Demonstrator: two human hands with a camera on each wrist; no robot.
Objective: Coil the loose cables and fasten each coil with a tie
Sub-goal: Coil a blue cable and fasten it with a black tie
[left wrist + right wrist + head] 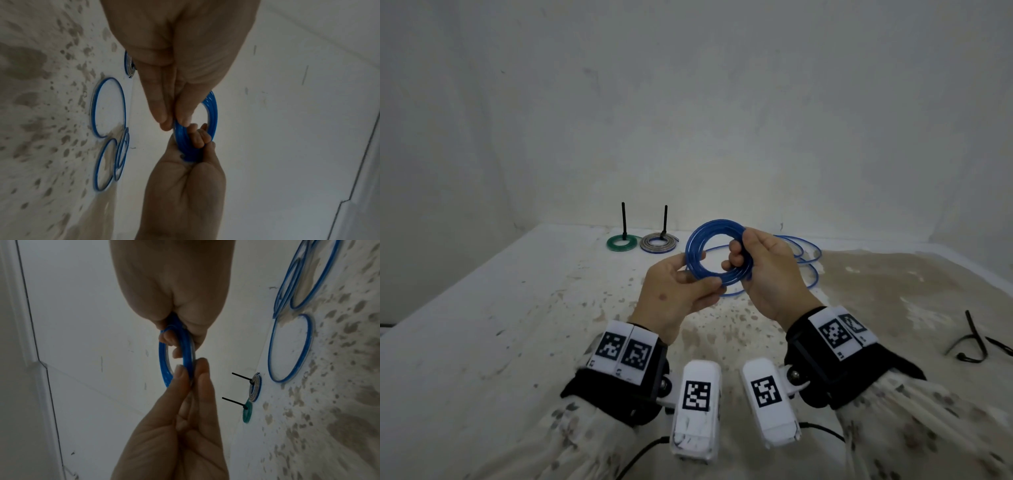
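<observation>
Table [482, 342]: white cloth, brown stains over the middle and right.
Loose cable [806, 257]: blue, several slack loops flat on the cloth, far right of centre, behind the right hand; runs up into the held coil.
Blue coil [714, 229]: lifted off the cloth between both hands, near upright, several turns bunched together.
Left hand [674, 294]: at the coil's lower left; thumb and fingertips [162, 113] closed in a pinch on the bundle, strands between them.
Right hand [763, 274]: at the coil's right side; fingers [198, 138] curled through the ring and round the strands, thumb over the outside.
Grey coil [658, 244]: flat on the far cloth, left of the blue coil, bound with 1 black tie [665, 219] standing upright.
Green coil [621, 243]: just beside the grey coil on its left, also bound with 1 upright black tie [623, 219].
Spare ties [974, 339]: black, loose on the cloth at near right, well apart from both hands; number cannot be told.
</observation>
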